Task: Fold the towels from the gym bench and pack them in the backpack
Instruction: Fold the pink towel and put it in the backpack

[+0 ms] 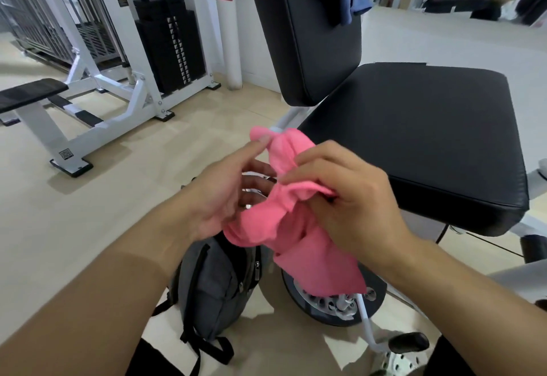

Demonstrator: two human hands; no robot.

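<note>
Both hands grasp the bunched pink towel: left hand, right hand, above the grey backpack.

Single head view, wide-angle, looking forward and down from close above the hands, bench seat near at right, floor and backpack below, far background probably a mirror, blurred

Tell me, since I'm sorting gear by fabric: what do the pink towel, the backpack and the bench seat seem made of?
Pink towel: soft matte cloth, likely microfibre or cotton; it bunches limply. Backpack: grey woven fabric, probably synthetic, heathered weave, black zips. Bench seat: black padded vinyl or leather look, faint sheen, piped edge.
</note>
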